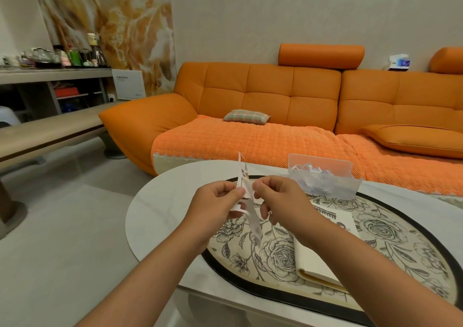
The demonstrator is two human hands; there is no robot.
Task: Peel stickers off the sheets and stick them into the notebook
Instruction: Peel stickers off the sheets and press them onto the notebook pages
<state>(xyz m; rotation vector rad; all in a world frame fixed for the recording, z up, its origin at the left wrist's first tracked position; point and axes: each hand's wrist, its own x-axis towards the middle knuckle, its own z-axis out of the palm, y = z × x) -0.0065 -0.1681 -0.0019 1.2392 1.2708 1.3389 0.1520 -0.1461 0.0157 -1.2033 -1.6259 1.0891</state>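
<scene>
While left hand (215, 201) and right hand (280, 196) pinch it | sticker sheet (253, 222): white, ragged, edge-on

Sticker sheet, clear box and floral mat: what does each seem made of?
Sticker sheet: thin white paper, probably; it curls and hangs limp with ragged cut-out edges. Clear box: transparent rigid plastic, likely acrylic; the scraps inside show through. Floral mat: printed, black-bordered, smooth; perhaps leatherette or vinyl, unclear.

I look across a pale floor (62, 226) to an orange sofa (270, 96) against a cream wall (250, 13). At left, a marbled panel (112, 21) backs a cluttered shelf (55, 72).
</scene>
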